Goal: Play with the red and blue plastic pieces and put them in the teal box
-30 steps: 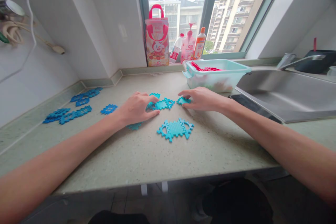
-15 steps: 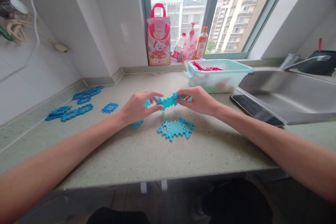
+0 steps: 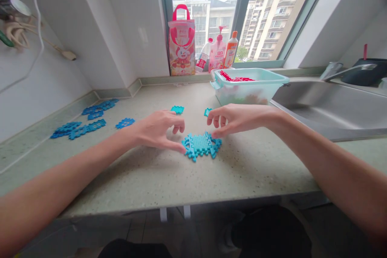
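Observation:
My left hand (image 3: 160, 130) is open, its thumb tip at the left edge of a turquoise assembly of interlocking toothed plastic building pieces (image 3: 202, 146), which lies flat on the counter. On the other side, my right hand (image 3: 231, 120) is open too, fingers bent and thumb near the assembly's upper right edge. Neither palm shows anything in it. Behind my left fingers lies a loose teal piece (image 3: 177, 109). A second teal piece (image 3: 207, 112) is partly covered by my right fingertips.
Several blue interlocking pieces (image 3: 87, 129) lie at the left of the counter (image 3: 145, 189). A pale green tub (image 3: 248, 88) holding red pieces stands at the back right, beside a steel sink (image 3: 329, 109). A bag (image 3: 182, 50) and bottles (image 3: 217, 54) line the window.
The turquoise piece held up between both hands is no longer in them. Both hands have come down and apart, to either side of the assembly. My right arm now covers the phone.

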A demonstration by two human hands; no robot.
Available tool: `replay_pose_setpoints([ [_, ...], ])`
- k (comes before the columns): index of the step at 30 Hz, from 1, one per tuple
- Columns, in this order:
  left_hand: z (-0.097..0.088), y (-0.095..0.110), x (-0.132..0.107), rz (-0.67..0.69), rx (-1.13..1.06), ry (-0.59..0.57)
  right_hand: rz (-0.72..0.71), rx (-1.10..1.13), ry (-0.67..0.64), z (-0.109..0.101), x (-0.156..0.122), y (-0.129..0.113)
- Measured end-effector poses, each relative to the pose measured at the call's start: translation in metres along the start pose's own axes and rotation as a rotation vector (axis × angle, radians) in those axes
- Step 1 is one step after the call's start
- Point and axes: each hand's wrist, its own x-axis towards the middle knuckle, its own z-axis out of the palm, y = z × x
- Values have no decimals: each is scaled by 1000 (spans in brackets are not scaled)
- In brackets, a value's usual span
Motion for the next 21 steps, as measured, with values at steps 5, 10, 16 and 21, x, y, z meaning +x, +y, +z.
replay_pose_setpoints([
  [5, -1, 4, -2, 83, 5, -91, 86, -179, -163, 0, -7, -14],
  [10, 1, -19, -1, -29, 53, 8, 68, -172, 67, 14, 14, -4],
  [16, -4, -48, -7, -197, -6, 36, 24, -155, 269, 23, 29, 18],
  [21, -5, -43, -7, -237, 2, 62, 23, -174, 289, 23, 28, 18],
])
